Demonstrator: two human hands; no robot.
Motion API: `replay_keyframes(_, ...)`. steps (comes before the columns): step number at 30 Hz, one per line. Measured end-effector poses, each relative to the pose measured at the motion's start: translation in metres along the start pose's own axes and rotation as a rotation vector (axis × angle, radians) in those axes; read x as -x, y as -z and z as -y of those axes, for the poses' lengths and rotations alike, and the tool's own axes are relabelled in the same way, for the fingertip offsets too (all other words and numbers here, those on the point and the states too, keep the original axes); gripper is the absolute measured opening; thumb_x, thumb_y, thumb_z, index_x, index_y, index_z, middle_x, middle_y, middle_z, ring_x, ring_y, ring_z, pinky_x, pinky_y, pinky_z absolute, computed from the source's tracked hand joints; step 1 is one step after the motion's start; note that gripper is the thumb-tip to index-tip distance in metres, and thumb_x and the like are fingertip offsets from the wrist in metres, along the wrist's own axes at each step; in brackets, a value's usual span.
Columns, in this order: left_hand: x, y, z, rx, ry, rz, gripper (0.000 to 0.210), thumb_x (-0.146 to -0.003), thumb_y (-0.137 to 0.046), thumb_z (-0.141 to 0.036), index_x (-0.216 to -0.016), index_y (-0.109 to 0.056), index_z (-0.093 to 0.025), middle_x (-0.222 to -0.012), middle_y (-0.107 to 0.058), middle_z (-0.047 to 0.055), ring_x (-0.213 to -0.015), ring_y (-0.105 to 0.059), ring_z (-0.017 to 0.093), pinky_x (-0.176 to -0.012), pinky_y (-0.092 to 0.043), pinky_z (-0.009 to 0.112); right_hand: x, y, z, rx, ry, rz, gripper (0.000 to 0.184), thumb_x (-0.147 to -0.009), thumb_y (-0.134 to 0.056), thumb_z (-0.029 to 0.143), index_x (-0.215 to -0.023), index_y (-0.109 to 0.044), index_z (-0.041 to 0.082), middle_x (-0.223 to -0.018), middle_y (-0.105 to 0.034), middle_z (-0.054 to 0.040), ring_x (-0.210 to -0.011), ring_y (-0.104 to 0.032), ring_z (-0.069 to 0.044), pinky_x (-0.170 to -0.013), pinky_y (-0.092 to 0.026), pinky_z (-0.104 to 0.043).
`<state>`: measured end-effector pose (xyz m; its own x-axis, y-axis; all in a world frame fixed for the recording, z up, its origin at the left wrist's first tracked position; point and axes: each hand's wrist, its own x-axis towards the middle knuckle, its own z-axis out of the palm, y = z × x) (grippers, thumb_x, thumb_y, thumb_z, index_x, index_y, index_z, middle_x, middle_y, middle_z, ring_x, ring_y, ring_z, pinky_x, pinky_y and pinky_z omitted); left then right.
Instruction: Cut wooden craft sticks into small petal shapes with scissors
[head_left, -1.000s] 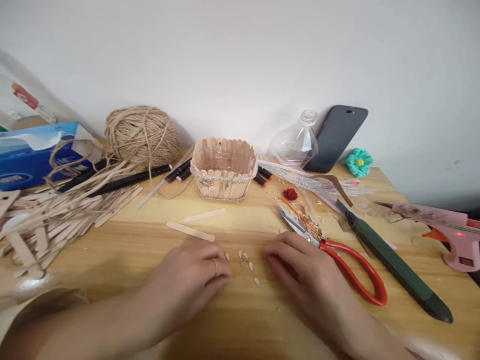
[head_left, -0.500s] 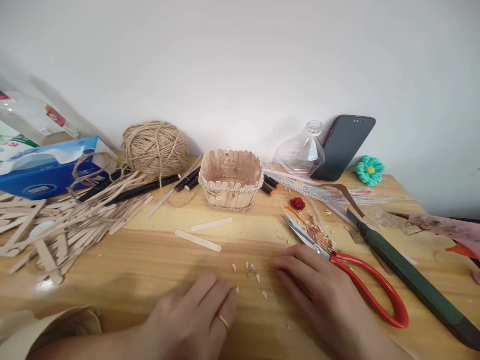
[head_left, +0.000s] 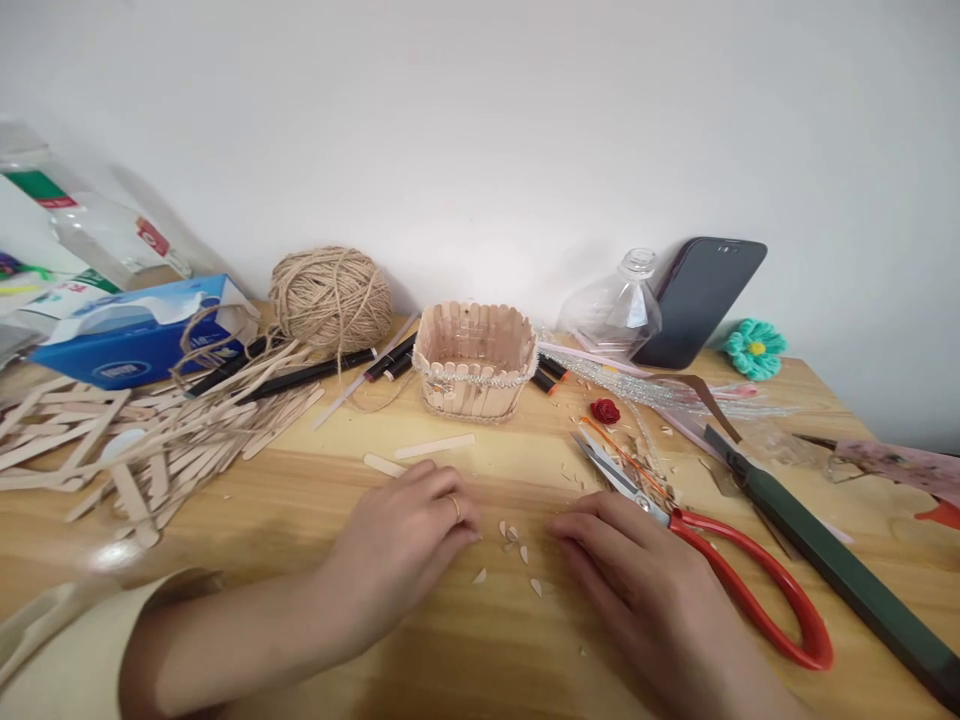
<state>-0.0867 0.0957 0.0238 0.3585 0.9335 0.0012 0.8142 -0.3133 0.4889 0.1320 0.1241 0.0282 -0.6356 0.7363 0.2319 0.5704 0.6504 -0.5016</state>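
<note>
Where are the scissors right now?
The red-handled scissors lie on the table right of centre, just beyond the right hand, with the dark green tool to their right.

My left hand [head_left: 405, 535] covers most of a pale flat wooden stick [head_left: 382, 465]; my fingertips are curled out of sight. The long dark green tool [head_left: 825, 555] and the pink object [head_left: 911, 465] run off the right edge
</note>
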Motion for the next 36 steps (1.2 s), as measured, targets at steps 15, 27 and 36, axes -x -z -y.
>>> replay_keyframes(15,0.0,-0.01,-0.035,1.163,0.426,0.087,0.018,-0.07,-0.057,-0.031,-0.073,-0.064,-0.015,-0.074,-0.065,0.001,-0.076,-0.057,0.017,-0.074,-0.043,0.028,0.003,0.004,0.011,-0.032,0.274,-0.028,0.015,-0.093,-0.043,0.015,-0.09,-0.057,0.019,-0.072,-0.064,-0.0024,-0.063,-0.062,-0.015,-0.055,-0.048,-0.024)
replay_keyframes(27,-0.019,0.026,0.035,0.153,0.239,-0.235,0.014,-0.078,-0.056,-0.02,-0.089,-0.066,-0.02,-0.1,-0.065,0.005,-0.102,-0.052,0.026,-0.089,-0.037,0.039,0.007,0.046,-0.052,0.614,-0.333,-0.252,0.033,-0.088,-0.034,0.04,-0.096,-0.061,0.023,-0.093,-0.073,-0.0065,-0.072,-0.07,-0.029,-0.054,-0.051,-0.038)
replay_keyframes(36,-0.027,0.019,0.035,0.039,0.213,-0.229,0.01,-0.077,-0.055,-0.015,-0.07,-0.06,-0.021,-0.081,-0.064,0.003,-0.088,-0.053,0.026,-0.073,-0.04,0.035,0.076,0.029,-0.031,0.777,0.005,-0.027,0.035,-0.087,-0.032,0.025,-0.103,-0.062,0.018,-0.108,-0.065,-0.0171,-0.093,-0.063,-0.035,-0.073,-0.05,-0.048)
